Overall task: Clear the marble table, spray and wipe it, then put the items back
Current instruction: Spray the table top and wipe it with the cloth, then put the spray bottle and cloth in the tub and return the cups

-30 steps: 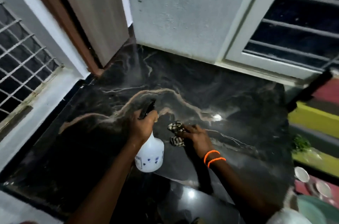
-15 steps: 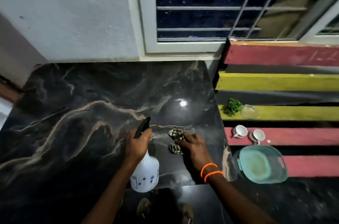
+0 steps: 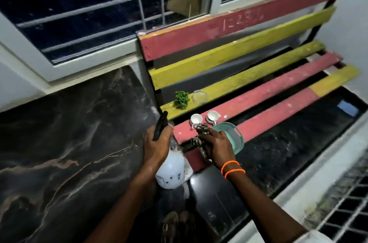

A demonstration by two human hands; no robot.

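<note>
The marble bench (image 3: 65, 143) lies bare and streaked to the left, so the wiping looks done and the putting-back is what remains. The left hand (image 3: 156, 146) is clamped round the neck of the white spray bottle (image 3: 171, 171), whose black nozzle points up and away, its long axis tilted toward the far edge; the bottle hangs just past the marble's right edge. The right hand (image 3: 218, 146) has its grip curled on the patterned cloth (image 3: 200, 135), bunched under the fingers, over the near end of the slatted seat (image 3: 278, 91).

The items to return all lie to the right of both hands, on that seat: two white cups (image 3: 196, 119) on the red slat just beyond the cloth, a teal basin (image 3: 235, 139) touching the right hand's far side, and a small green plant (image 3: 181, 100) with what seems a clear glass dish (image 3: 199, 97) on the yellow slat farther back. The right hand is plainly the nearer one, but both hands are full, so one would have to put its load down before taking a cup.
</note>
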